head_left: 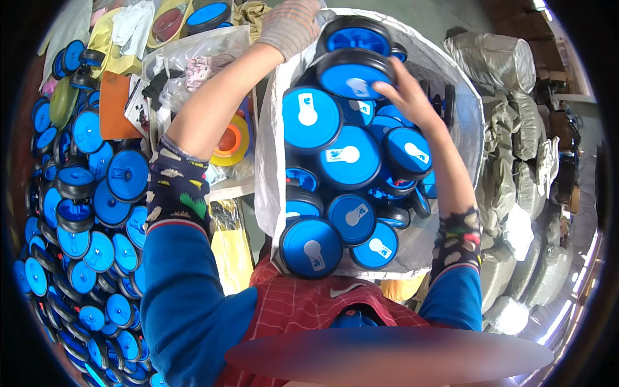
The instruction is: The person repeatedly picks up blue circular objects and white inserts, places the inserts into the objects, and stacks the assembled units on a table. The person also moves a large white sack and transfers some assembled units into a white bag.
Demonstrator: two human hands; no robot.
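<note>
A large white sack [273, 155] stands before me, filled with blue wheels that have black tyres. Across the upper part of the sack reaches my right hand [407, 95]. Its thumb lies on the face of a blue wheel [348, 72] and its fingers curl round the tyre at the right side. My left hand [291, 29], in a grey striped glove, grips the sack's far left rim, its fingertips partly hidden. Just beyond the held wheel sits another wheel [356, 40]. Several more, such as one wheel [311, 118] with a pale label, lie below it.
A big heap of blue wheels [100, 251] fills the left side. Between heap and sack stand a clear plastic-lined container [240, 45] and an orange-and-yellow round part [232, 142]. Stuffed grey sacks [493, 61] line the right.
</note>
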